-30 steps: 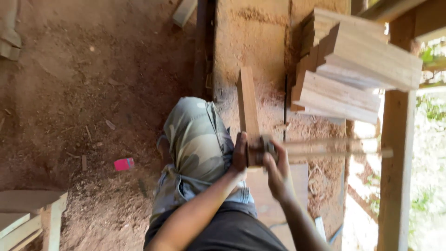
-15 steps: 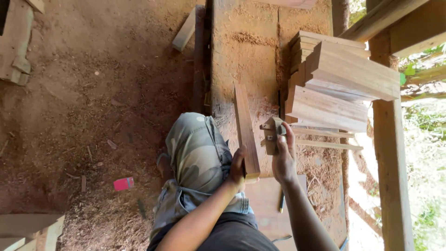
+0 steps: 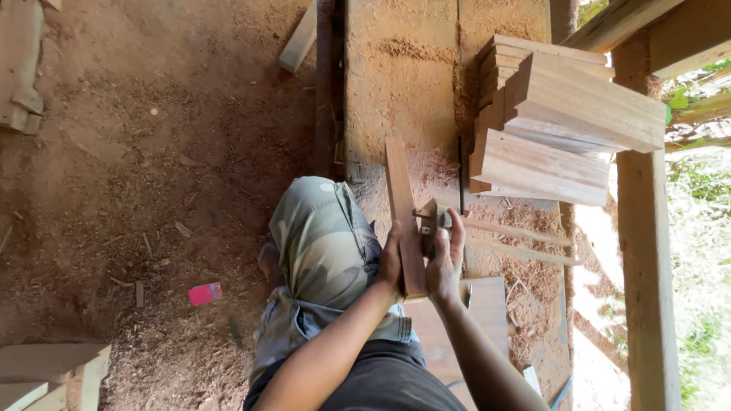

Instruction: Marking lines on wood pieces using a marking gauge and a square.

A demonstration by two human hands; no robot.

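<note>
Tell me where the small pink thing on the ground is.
The small pink thing lies on the dirt floor, left of the person's camouflage-clad leg, in the head view's lower left.

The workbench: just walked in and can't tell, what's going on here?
A person stands at a sawdust-covered workbench. Their left hand grips the near end of a narrow wooden strip lying on the bench. Their right hand presses a small wooden block tool with two thin rods against the strip's right side. A stack of cut boards sits to the right.

Shaded, sharp; overexposed daylight glare at right
</note>
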